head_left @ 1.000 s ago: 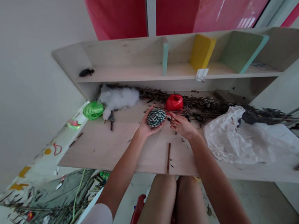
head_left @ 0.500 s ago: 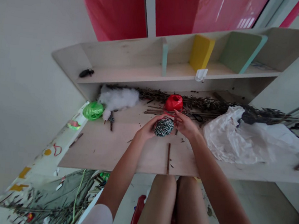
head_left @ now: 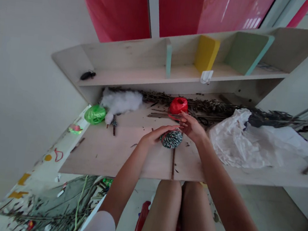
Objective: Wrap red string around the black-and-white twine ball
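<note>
A ball of green-and-white striped twine (head_left: 171,139) rests low over the wooden desk (head_left: 116,152), just above a thin brown stick (head_left: 173,163). My left hand (head_left: 156,135) curls round its left side and holds it. My right hand (head_left: 193,127) hovers at the ball's upper right with fingers pinched together, seemingly on the twine's loose end, which is too thin to make out. A red ribbon ball (head_left: 179,105) lies just behind my right hand.
A green ribbon ball (head_left: 95,114) and white fluff (head_left: 122,101) lie at the left back. Dry twigs (head_left: 221,109) run along the back under the shelf (head_left: 175,73). Crumpled white plastic (head_left: 248,139) covers the right. Twigs and scraps litter the floor at lower left.
Both hands brought the striped ball rightward and down toward the desk, close above the stick. My right hand stayed beside it, fingers drawn together.
</note>
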Demonstrator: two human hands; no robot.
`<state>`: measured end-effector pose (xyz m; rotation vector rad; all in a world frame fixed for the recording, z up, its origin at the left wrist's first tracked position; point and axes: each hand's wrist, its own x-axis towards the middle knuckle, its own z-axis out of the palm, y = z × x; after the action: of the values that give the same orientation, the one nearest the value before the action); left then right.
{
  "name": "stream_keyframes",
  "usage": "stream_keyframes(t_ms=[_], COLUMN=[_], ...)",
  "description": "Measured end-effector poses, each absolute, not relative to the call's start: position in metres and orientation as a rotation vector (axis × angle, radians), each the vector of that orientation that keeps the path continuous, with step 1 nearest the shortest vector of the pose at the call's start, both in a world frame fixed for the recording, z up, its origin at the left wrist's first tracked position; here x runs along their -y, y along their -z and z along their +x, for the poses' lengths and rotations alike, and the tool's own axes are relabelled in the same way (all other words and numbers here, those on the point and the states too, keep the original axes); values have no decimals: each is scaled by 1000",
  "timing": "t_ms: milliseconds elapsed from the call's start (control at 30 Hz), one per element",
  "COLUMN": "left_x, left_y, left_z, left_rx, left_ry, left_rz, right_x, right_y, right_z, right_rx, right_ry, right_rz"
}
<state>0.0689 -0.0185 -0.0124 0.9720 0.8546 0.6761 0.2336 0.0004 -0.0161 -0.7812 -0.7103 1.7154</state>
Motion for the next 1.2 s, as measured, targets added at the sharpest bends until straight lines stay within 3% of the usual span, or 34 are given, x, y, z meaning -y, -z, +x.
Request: stream_keyframes(t_ms=[467, 967, 1200], left_x=[18, 26, 15], left_y=[17, 14, 23], left_z=[69, 69, 77], left_rx=[-783, -744, -1095], left_ry=[-658, -417, -848], left_rz=[1012, 1165, 1301], right_x=[-1, 2, -1], right_y=[15, 9, 13], right_z=[235, 236, 240], right_rx=[753, 728, 791], right_ry=[-1697, -1711, -1706], right_rz=[-723, -732, -700])
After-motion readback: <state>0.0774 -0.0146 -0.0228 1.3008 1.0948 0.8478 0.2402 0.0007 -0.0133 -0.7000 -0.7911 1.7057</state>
